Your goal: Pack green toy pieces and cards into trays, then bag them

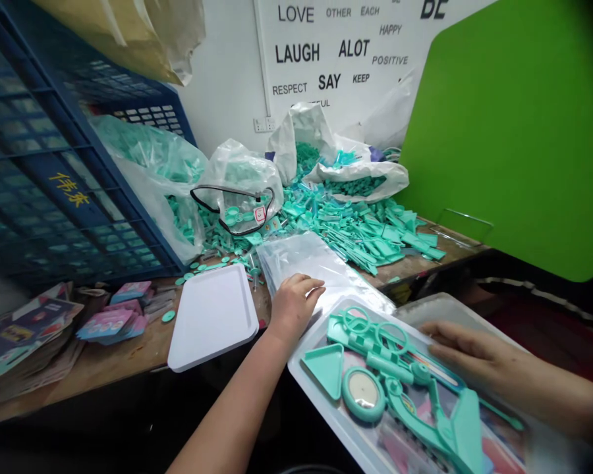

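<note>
My left hand [294,304] is over the lower edge of a stack of clear plastic bags [309,257], its thumb and fingers drawn together; whatever lies between the fingertips is too small to make out. At the right, my right hand [467,349] reaches over the far side of a white tray [321,392], fingers extended and a little blurred. In that tray lie teal plastic toy parts: a triangular dish [327,370], a round piece with a pale centre [364,393], scissor-like rings [393,337], plus pink packaging.
An upside-down or bare white tray [215,316] lies left of my left hand. Behind are a teal parts pile [346,224] and open bags [304,125]. A blue crate [54,164] and cards [113,319] stand left, a green board [514,131] right.
</note>
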### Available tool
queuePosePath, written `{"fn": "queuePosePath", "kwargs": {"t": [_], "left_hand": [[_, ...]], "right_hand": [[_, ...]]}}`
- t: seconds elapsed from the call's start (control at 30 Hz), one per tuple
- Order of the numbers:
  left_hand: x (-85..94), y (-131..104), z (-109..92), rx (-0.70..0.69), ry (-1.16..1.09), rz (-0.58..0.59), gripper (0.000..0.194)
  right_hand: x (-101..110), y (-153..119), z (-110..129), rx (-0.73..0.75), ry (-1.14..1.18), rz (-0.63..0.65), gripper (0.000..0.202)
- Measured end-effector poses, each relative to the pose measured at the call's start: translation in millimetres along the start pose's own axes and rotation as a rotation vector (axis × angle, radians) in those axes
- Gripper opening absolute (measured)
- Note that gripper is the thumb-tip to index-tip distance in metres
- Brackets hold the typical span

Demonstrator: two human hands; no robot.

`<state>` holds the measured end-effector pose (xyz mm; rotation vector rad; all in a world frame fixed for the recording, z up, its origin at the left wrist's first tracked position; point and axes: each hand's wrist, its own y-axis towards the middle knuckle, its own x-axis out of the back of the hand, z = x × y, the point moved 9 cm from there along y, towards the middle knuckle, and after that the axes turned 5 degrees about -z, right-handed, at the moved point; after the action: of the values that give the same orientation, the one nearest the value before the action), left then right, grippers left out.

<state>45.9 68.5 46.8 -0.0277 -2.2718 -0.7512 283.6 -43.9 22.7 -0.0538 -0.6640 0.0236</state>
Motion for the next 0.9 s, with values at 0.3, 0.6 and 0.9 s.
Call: {"fn": "queuePosePath", "kwargs": {"t": [0.3,0.6,0.9], "left_hand": [[3.4,-2.9,2.4,-0.057,-0.081,0.055,0.014],[5.3,-9.0,4.3,-0.109,-0.076,0.064,0.017],[4.2,-18.6,-6.5,-0.172,-0.085,0.047,0.023]], "right_hand": [[-14.5,20.8,-1.7,-0.010,0.109,0.083,0.038],[-11.8,25.0,-50.5,-0.129,0.284,0.073,0.038],[-3.6,23.2,-10.6,-0.115,0.166,-0.119,0.039]]}}
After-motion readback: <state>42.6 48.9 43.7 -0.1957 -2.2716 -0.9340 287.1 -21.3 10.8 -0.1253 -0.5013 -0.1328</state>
